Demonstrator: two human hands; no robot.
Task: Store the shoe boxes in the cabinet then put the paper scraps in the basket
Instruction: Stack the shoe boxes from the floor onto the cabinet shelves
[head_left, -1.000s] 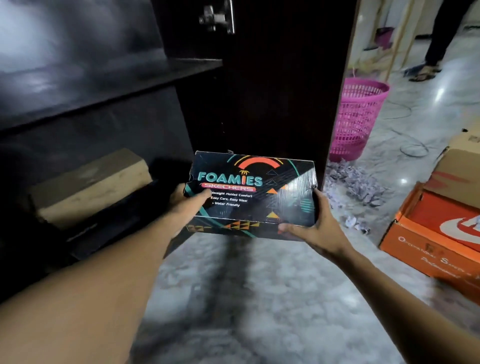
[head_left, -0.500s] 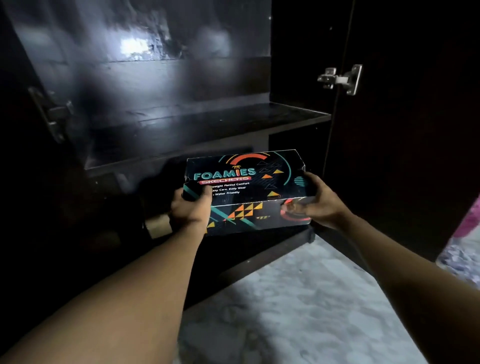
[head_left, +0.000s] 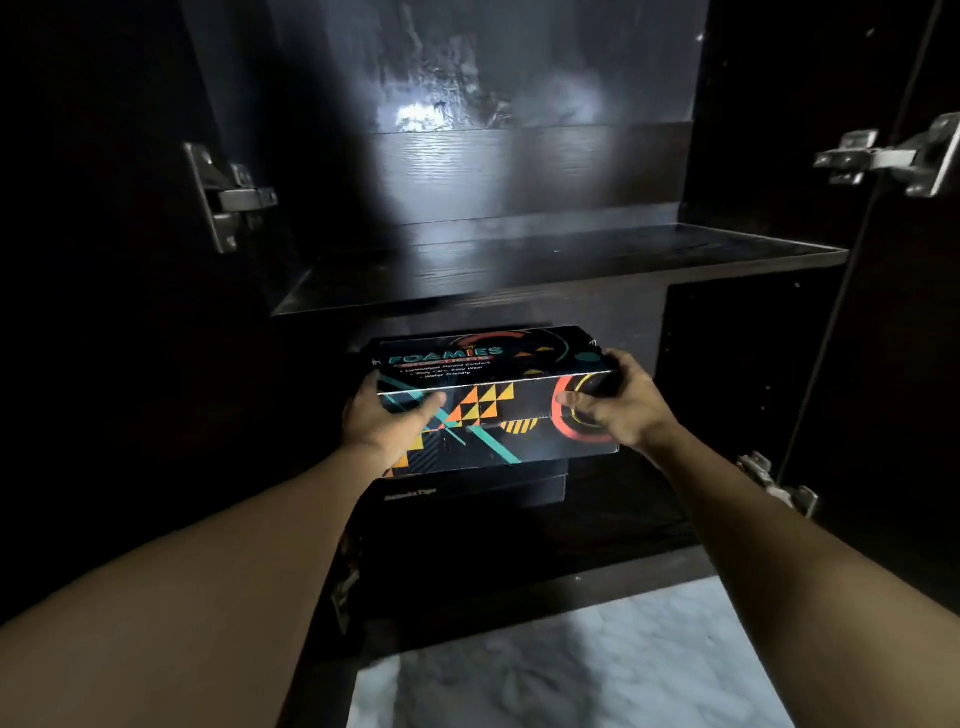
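A black shoe box (head_left: 498, 395) with teal "Foamies" lettering and orange triangles is inside the lower compartment of the dark cabinet (head_left: 561, 260). It sits on or just above a plain black box (head_left: 498, 488); whether they touch I cannot tell. My left hand (head_left: 384, 415) grips the box's left end with the thumb on its front face. My right hand (head_left: 618, 405) grips the right end, fingers over the top edge. The basket and the paper scraps are out of view.
Both cabinet doors stand open, with metal hinges at the left (head_left: 223, 197), upper right (head_left: 893, 156) and lower right (head_left: 779, 483). A dark shelf (head_left: 561, 260) runs just above the box. Pale marble floor (head_left: 571, 665) lies below the cabinet.
Both hands carried the box from out in front of the cabinet into its lower compartment, over the black box. My view turned left, so the pink basket, scraps and orange boxes left the frame.
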